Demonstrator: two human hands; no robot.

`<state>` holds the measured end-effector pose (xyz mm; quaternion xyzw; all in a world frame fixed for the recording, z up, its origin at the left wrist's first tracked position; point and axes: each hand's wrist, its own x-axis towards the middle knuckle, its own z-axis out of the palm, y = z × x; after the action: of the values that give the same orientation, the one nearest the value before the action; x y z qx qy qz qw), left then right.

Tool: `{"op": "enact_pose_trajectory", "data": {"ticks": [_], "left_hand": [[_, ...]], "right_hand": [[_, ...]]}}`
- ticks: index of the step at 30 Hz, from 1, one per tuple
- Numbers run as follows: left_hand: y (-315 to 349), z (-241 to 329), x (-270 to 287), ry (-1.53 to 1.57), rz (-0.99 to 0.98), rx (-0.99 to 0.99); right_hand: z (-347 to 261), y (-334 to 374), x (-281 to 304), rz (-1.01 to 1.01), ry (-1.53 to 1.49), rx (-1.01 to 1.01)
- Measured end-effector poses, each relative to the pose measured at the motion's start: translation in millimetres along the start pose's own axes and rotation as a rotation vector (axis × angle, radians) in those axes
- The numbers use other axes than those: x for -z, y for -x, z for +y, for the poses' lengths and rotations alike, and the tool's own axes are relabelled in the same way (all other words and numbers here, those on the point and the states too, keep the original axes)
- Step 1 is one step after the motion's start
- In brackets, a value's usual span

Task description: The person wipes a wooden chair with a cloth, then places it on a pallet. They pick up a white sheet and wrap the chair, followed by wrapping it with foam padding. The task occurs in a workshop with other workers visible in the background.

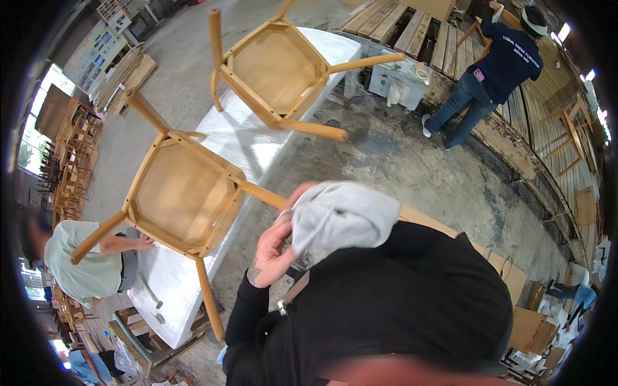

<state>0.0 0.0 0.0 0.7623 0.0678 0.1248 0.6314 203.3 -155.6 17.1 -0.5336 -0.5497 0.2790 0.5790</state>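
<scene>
My left hand is raised in front of my dark top, at the centre of the view. Its curled fingers are closed on the left edge of a bunched light grey cloth. My right sleeve reaches up to the cloth, which hides my right hand, so its fingers do not show. Beyond my left hand stands an upturned wooden chair, legs in the air, one leg ending close to the cloth. A second upturned chair is farther off. Both rest on a plastic-covered table.
A co-worker in a pale shirt has a hand by the nearer chair. A hammer lies on the table. Another person in a dark shirt stands at a slatted bench. Stacked chairs line the left; cardboard lies right.
</scene>
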Motion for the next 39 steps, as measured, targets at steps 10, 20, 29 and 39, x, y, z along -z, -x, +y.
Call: {"op": "enact_pose_trajectory", "data": {"ticks": [10, 20, 29, 39], "left_hand": [[-92.9, -41.3, -46.8, 0.452, 0.276, 0.428], [-209.4, -67.3, -39.1, 0.644, 0.343, 0.377], [-261.6, -68.7, -58.6, -0.467, 0.253, -0.105], [-246.1, -113.3, -87.7, 1.353, 0.427, 0.783]], "right_hand": [[98.1, -16.3, 187.7, 0.724, -0.097, -0.049], [135.4, -116.1, 142.5, -0.111, 0.650, -0.117], [130.7, -102.7, 203.6, -0.125, -0.047, -0.417], [300.7, -141.5, 143.0, -0.389, 0.162, -0.304]]}}
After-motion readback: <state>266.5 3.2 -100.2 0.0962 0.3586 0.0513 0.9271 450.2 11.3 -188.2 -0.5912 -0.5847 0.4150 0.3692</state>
